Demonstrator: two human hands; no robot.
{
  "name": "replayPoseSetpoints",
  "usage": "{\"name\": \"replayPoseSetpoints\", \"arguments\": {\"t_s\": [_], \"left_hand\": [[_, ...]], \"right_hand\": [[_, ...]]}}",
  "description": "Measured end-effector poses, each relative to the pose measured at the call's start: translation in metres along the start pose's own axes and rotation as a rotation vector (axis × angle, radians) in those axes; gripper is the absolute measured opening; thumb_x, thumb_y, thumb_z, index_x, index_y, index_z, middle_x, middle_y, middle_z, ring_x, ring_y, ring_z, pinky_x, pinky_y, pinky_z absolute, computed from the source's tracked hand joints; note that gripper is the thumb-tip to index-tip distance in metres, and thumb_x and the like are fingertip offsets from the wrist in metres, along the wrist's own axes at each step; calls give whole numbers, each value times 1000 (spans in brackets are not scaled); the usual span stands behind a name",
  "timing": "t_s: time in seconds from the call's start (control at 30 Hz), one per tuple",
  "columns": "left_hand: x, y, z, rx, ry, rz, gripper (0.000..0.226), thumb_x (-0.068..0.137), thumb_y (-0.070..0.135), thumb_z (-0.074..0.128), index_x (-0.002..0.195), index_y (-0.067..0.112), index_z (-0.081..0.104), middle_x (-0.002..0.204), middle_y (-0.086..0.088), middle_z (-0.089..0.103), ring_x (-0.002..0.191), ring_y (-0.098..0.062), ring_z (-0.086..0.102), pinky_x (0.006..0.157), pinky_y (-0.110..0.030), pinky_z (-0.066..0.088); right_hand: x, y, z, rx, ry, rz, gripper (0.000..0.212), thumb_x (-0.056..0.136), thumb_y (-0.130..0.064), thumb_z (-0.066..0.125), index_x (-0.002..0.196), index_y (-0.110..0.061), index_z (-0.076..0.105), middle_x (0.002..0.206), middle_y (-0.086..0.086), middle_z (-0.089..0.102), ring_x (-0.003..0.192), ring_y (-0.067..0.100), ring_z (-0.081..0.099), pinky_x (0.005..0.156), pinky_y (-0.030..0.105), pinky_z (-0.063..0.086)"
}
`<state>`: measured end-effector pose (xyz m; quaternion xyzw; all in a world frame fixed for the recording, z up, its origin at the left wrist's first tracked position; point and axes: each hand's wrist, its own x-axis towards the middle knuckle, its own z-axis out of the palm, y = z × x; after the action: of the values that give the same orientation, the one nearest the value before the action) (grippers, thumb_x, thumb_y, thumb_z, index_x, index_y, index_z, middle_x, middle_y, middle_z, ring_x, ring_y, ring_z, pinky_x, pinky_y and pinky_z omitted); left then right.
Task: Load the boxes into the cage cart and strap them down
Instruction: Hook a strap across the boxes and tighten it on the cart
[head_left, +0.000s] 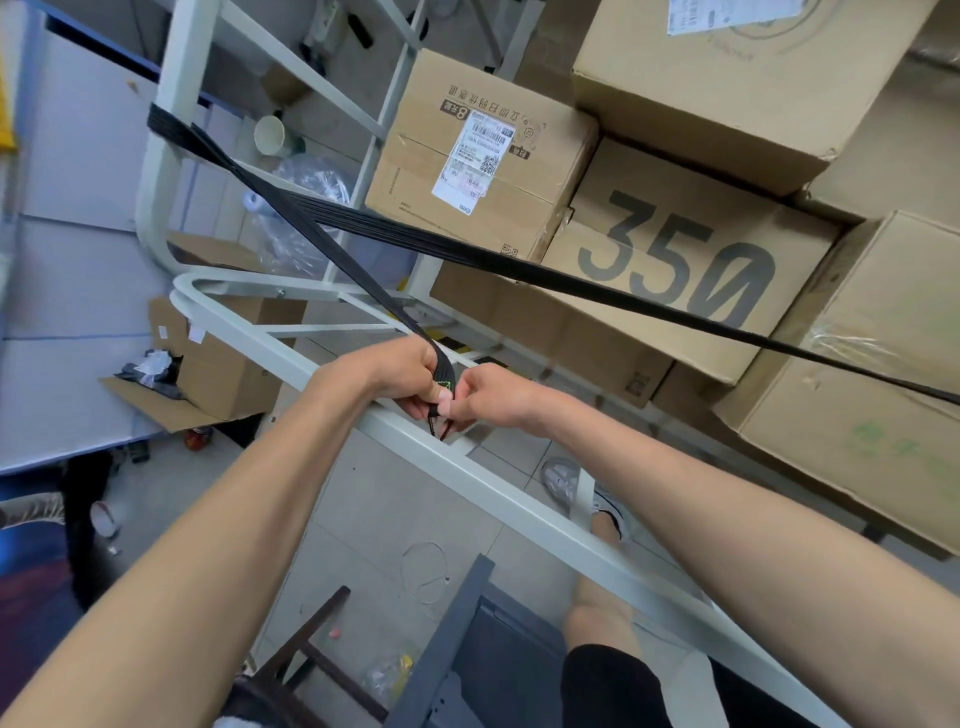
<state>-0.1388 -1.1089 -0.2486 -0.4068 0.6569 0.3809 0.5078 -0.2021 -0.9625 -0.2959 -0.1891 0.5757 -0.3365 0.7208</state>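
Note:
Several cardboard boxes are stacked inside the white metal cage cart (332, 374): one with a shipping label (478, 156), one printed "350" (685, 270), a large top box (727, 88) and another at the right (872, 395). A black strap (571, 280) wraps the cart's upright post at upper left and stretches across the boxes to the right edge. A second run of it comes down to my hands. My left hand (395, 379) and my right hand (488, 395) both pinch the strap's end just above the cart's front rail, fingertips touching.
An open carton (208, 374) with dark items sits on the floor at left, beside a blue-edged table (67, 260). A paper cup (270, 135) and clear plastic wrap (306, 208) lie behind the cart. A dark wooden frame (322, 654) and grey panel stand near my legs.

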Motion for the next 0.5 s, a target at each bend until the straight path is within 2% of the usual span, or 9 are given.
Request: {"name": "replayPoseSetpoints", "arguments": {"t_s": [0.07,0.17,0.23,0.3,0.33,0.37,0.43,0.47,0.5], "left_hand": [[2,0,7,-4,-33,-5,16,94,0,63,102,-13,67,95,-26,69,86,-29,67,84,-41,60],[5,8,6,-42,-64,23,9,94,-1,62,90,-1,69,89,-19,68,83,-26,66,76,-33,60],[5,16,1,-70,-75,22,8,94,-1,62,93,-2,71,88,-19,70,83,-26,68,69,-27,61],[6,22,-2,-79,-84,16,15,94,0,63,103,-9,70,92,-21,70,87,-28,69,70,-28,61],[5,23,-1,-85,-84,12,17,94,1,63,106,-10,69,94,-22,71,89,-29,69,72,-28,61],[3,24,0,-92,-75,7,18,94,1,64,106,-10,69,96,-22,71,90,-29,70,73,-29,61],[0,22,2,-117,-35,-9,17,93,4,66,105,-6,70,98,-21,73,92,-29,72,75,-31,62],[-2,18,2,-132,-12,-20,16,93,7,67,104,-4,71,98,-20,74,91,-28,73,75,-31,62],[-5,13,2,-139,11,-33,17,93,10,68,104,-3,71,97,-18,75,90,-26,74,74,-30,63]], "right_hand": [[0,2,2,-76,13,29,32,90,-26,73,68,-19,49,61,-7,56,56,7,51,47,15,37],[-3,4,-4,-141,81,29,31,86,-29,75,68,-21,50,66,-5,56,64,13,51,60,27,39],[-6,3,-11,-164,129,18,30,83,-33,76,70,-21,52,68,-6,58,70,14,54,76,33,40],[-8,2,-16,-222,145,10,29,84,-35,75,72,-20,54,68,-6,57,74,15,55,99,43,31],[-9,3,-18,-241,147,12,28,85,-35,74,73,-19,54,68,-6,57,75,15,55,104,45,27],[-9,3,-18,-238,146,19,26,85,-34,73,74,-19,55,69,-6,58,76,15,56,100,43,30],[-13,1,-18,-186,134,29,17,88,-29,71,78,-20,60,76,-7,61,79,15,57,81,33,41],[-15,-1,-17,-164,129,30,11,89,-26,69,82,-19,63,81,-6,64,83,15,58,76,31,45],[-17,-3,-16,-147,131,25,8,90,-23,66,86,-16,66,86,-3,67,86,15,60,77,32,48]]}}
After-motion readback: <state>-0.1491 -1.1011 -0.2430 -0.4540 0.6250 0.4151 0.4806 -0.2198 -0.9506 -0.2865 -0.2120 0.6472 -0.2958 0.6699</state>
